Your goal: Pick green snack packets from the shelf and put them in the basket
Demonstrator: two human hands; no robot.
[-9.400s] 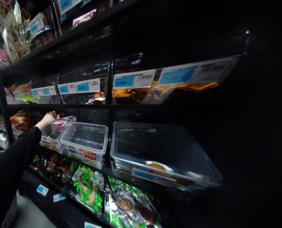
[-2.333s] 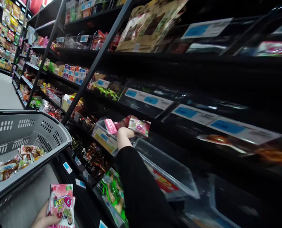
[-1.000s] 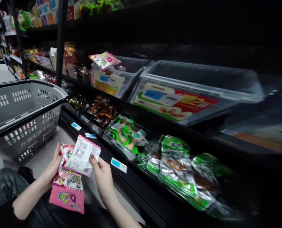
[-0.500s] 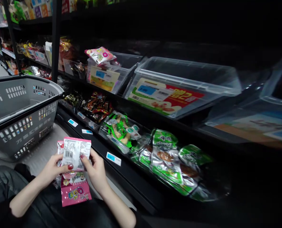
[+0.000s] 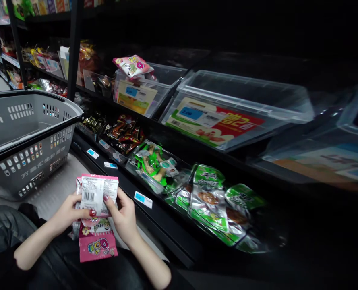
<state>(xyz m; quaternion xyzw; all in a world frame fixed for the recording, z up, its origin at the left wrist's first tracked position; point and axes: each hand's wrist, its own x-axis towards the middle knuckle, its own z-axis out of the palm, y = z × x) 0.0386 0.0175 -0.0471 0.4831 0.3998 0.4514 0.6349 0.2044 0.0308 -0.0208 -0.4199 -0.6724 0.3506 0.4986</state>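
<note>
Low in the frame, over my lap, both hands hold a small stack of pink snack packets (image 5: 96, 219). The top packet (image 5: 97, 194) shows its white back with a barcode. My left hand (image 5: 68, 211) grips the stack from the left, thumb across the front. My right hand (image 5: 123, 215) pinches the right edge of the top packet. More of the same pink packets (image 5: 132, 65) lie on a clear bin (image 5: 142, 90) on the shelf ahead.
A grey shopping basket (image 5: 24, 137) stands at the left. Black shelving runs along the right, with a clear bin (image 5: 236, 108), dark snack packs (image 5: 121, 131) and green packets (image 5: 210, 193) on the low shelf. Blue price tags (image 5: 143, 199) line the shelf edge.
My right hand took a pink packet from the shelf bin and brought it down to the stack in my left hand. The top packet now faces me squarely, back side out.
</note>
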